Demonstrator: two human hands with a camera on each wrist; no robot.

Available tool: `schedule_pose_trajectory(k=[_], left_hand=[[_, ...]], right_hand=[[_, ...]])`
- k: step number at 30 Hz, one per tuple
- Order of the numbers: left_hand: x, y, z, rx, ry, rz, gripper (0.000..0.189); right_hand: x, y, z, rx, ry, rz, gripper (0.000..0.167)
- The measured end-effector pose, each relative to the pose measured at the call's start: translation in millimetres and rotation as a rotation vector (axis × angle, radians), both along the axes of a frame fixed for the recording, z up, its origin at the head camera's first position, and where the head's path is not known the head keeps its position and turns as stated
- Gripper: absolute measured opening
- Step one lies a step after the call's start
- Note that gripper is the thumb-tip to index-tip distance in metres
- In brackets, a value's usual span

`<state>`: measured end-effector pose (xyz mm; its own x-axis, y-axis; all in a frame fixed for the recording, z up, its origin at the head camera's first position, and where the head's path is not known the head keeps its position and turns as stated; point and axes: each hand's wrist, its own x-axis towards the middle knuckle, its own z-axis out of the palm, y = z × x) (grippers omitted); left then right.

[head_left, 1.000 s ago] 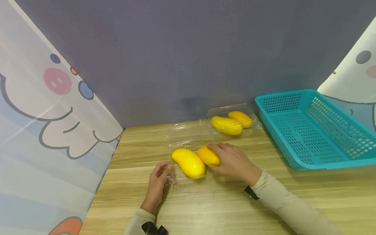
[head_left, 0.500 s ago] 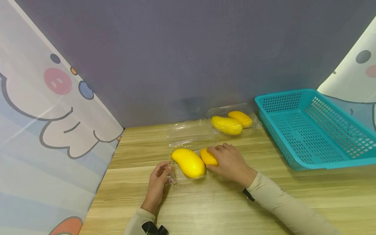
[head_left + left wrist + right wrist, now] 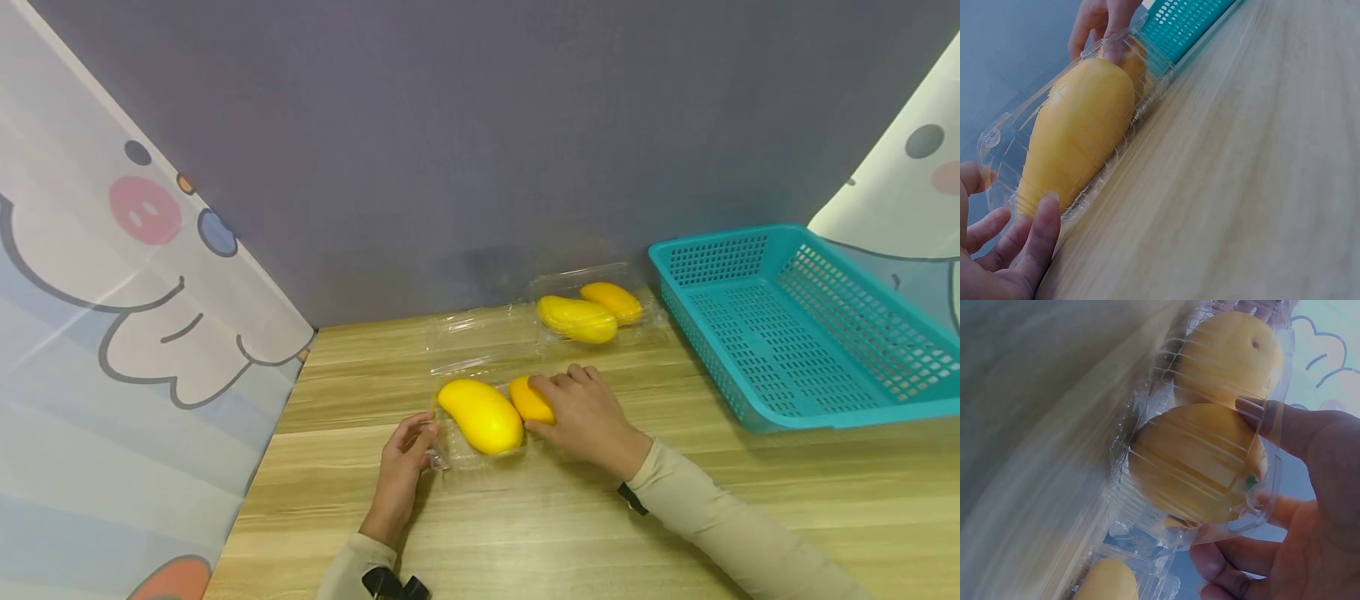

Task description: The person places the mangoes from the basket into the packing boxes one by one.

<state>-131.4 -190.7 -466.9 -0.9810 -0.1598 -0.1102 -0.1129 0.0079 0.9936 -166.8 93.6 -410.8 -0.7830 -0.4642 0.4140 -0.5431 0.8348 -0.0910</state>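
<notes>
In the head view a clear plastic clamshell box [image 3: 467,457] lies with its lid [image 3: 483,337] folded back on the wooden table. A large yellow mango [image 3: 482,417] rests in its left part. My right hand [image 3: 588,421] grips a second mango [image 3: 529,402] from the right, in the box's right part beside the first; in the right wrist view, the thumb [image 3: 1282,422] is at one side and other fingers are round the far side. My left hand [image 3: 405,458] holds the left end of the box, fingertips [image 3: 1047,209] against the plastic near the first mango's narrow end.
Behind, against the grey wall [image 3: 480,167], another clear box [image 3: 577,273] holds two mangoes [image 3: 577,319]. To the right stands a turquoise slotted basket [image 3: 757,333]. A cartoon-printed panel [image 3: 150,350] borders the table on the left.
My right hand has moved slightly left and covers more of the second mango, which has settled beside the first. The left hand and the box stay in place.
</notes>
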Motion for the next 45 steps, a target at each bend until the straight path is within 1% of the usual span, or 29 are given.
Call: schedule_pose_trajectory(k=[5, 16, 19, 22, 25, 27, 31, 34, 37, 39, 42, 45], left_hand=[[-0.2, 0.0, -0.5, -0.005, 0.0, 0.003, 0.041], [-0.3, 0.3, -1.7, 0.006, 0.008, 0.002, 0.042], [0.2, 0.5, -1.8, 0.016, 0.009, -0.007, 0.041], [0.4, 0.8, -1.6, 0.017, 0.002, -0.01, 0.041], [-0.1, 0.5, -1.2, 0.015, 0.001, 0.0, 0.041], [-0.9, 0.2, -1.1, 0.017, 0.008, 0.012, 0.041], [-4.5, -0.7, -1.6, 0.036, 0.046, 0.031, 0.038], [-10.8, -1.2, -1.5, 0.04, 0.088, 0.053, 0.036], [-19.9, -2.1, -1.4, 0.031, 0.118, 0.074, 0.038], [-26.5, -2.8, -1.4, 0.017, 0.116, 0.081, 0.04], [-33.8, -3.8, -0.8, -0.008, 0.099, 0.054, 0.044], [-37.4, -4.0, 0.1, -0.011, 0.092, 0.013, 0.044]], right_hand=[[1.2, 0.0, 0.2, 0.012, -0.005, 0.002, 0.053], [2.6, 0.3, 1.3, 0.066, -0.044, 0.009, 0.039], [0.8, 3.3, 3.5, 0.037, -0.077, 0.03, 0.033], [-4.4, 9.3, 6.3, -0.034, -0.108, 0.061, 0.028], [-12.9, 17.3, 7.7, -0.132, -0.157, 0.06, 0.029], [-19.5, 22.6, 6.9, -0.187, -0.206, 0.039, 0.033], [-30.6, 29.7, 3.9, -0.274, -0.39, -0.001, 0.043], [-36.9, 31.2, 1.2, -0.327, -0.504, -0.007, 0.047], [-41.4, 31.7, -2.1, -0.364, -0.554, 0.018, 0.048], [-43.6, 31.8, -4.5, -0.39, -0.582, 0.034, 0.049], [-45.3, 32.6, -7.5, -0.406, -0.63, 0.053, 0.051], [-46.0, 33.2, -8.5, -0.407, -0.668, 0.054, 0.053]])
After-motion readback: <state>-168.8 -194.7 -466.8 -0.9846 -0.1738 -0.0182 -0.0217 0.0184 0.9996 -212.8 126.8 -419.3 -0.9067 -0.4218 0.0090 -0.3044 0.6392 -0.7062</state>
